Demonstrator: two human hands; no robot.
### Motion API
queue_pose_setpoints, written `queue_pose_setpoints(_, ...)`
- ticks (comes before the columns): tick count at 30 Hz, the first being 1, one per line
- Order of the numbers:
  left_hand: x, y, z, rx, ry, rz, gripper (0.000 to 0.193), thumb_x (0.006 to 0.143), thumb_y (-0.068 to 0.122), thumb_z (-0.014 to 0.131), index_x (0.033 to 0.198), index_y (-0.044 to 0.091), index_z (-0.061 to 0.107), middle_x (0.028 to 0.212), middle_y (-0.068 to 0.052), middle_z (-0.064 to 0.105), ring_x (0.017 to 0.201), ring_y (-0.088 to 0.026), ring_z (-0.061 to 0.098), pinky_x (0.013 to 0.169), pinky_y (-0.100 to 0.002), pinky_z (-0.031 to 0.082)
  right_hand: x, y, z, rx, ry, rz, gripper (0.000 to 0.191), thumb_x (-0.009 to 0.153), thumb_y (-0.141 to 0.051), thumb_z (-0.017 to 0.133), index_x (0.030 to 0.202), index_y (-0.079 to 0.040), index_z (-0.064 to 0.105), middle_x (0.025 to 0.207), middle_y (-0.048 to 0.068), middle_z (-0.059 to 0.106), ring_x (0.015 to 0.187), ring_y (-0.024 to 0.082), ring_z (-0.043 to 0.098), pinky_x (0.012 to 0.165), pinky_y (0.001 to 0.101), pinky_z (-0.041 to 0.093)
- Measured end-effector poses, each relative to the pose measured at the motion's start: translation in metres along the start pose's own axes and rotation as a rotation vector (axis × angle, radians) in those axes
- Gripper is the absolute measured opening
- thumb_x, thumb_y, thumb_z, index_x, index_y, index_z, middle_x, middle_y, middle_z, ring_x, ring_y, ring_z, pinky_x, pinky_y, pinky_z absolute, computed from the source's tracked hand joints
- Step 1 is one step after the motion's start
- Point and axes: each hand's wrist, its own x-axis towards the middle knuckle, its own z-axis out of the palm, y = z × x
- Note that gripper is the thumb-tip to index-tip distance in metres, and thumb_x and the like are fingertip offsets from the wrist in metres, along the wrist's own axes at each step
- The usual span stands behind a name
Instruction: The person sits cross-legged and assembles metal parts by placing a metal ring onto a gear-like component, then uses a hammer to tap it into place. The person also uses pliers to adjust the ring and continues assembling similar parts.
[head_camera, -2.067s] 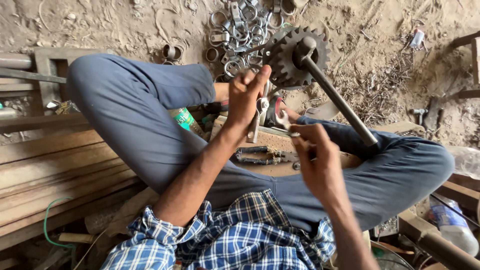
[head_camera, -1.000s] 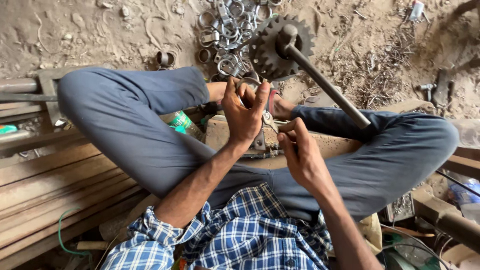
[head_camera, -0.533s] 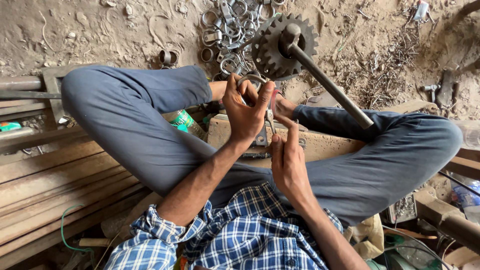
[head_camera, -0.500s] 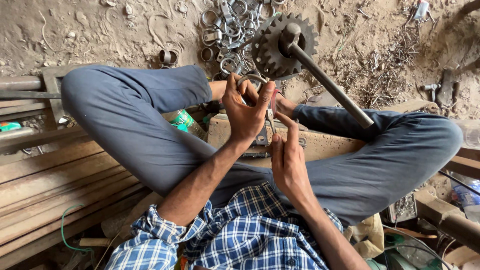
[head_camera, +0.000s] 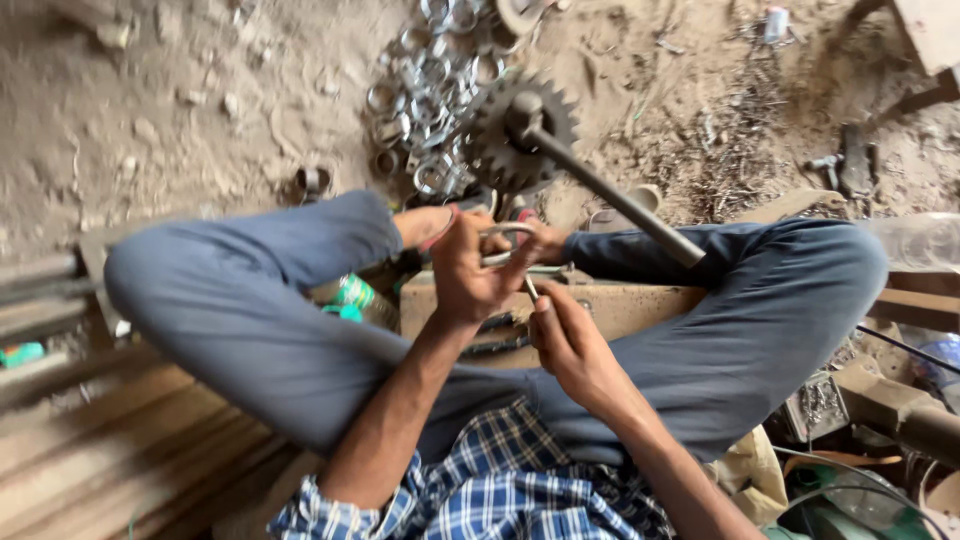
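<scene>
**Two hands on one metal ring**

Both of our hands meet just above the wooden block (head_camera: 610, 305) that lies across our lap. Our left hand (head_camera: 470, 275) is curled shut around a bright metal ring (head_camera: 505, 240), thumb and fingers clamped on its rim so the ring stands up between them, near our bare feet. Our right hand (head_camera: 570, 345) sits just below and to the right, its fingers pinched together on a thin metal tool (head_camera: 531, 288) whose tip points up toward the ring; we cannot tell whether the tip touches it.

We sit cross-legged in grey trousers (head_camera: 250, 310) and a blue checked shirt (head_camera: 500, 490). A toothed sprocket (head_camera: 520, 135) on a long metal shaft (head_camera: 620, 205) lies beyond the ring, the shaft running down across our right knee. Just left of the sprocket, a heap of loose metal rings (head_camera: 430, 90) rests on the sandy ground (head_camera: 180, 100). A green and white bottle (head_camera: 350, 297) is tucked beside our left leg, next to the block. Dark bolts (head_camera: 495, 335) lie on the block, under our left wrist. Wooden planks (head_camera: 110, 440) run along the left edge.
</scene>
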Motion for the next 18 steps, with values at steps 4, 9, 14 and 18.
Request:
queue_pose_setpoints(4,0.006,-0.008,0.005,-0.059,0.046,-0.348,0.037,0.098,0.024,0.078,0.095,0.003,0.049,0.062,0.0,0.052,0.057,-0.007,0.046,0.054,-0.027,0.039,0.012,0.01,-0.029,-0.546,0.085,-0.167,0.032,0.111,-0.03,0.047,0.111,-0.005,0.067,0.069,0.002,0.053,0.067,0.007,0.05,0.063,0.0279,0.039)
queue_pose_setpoints(9,-0.005,-0.013,0.012,-0.204,-0.174,-0.538,0.019,0.106,0.021,0.057,0.098,0.005,0.051,0.07,0.002,0.057,0.062,-0.007,0.055,0.056,-0.026,0.045,0.031,0.018,-0.043,-0.131,0.237,-0.259,0.024,0.096,-0.021,0.067,0.105,-0.001,0.058,0.078,0.001,0.056,0.063,0.007,0.048,0.054,0.0276,0.042)
queue_pose_setpoints(14,-0.018,0.01,0.024,-0.524,-0.337,-0.836,0.026,0.112,0.028,0.047,0.111,0.003,0.054,0.09,-0.004,0.061,0.084,-0.012,0.055,0.077,-0.028,0.045,0.037,0.029,-0.048,-0.088,0.229,-0.369,0.033,0.091,-0.023,0.076,0.11,0.001,0.064,0.074,0.0,0.057,0.061,0.006,0.045,0.05,0.0261,0.037)
queue_pose_setpoints(18,-0.009,0.038,0.024,-0.841,-0.475,-1.04,0.029,0.107,0.027,0.04,0.127,0.009,0.05,0.123,-0.009,0.063,0.116,-0.017,0.059,0.103,-0.034,0.047,0.038,0.049,-0.062,0.006,0.276,-0.266,0.028,0.099,-0.029,0.067,0.104,-0.001,0.067,0.068,0.0,0.055,0.058,0.007,0.047,0.051,0.0255,0.038)
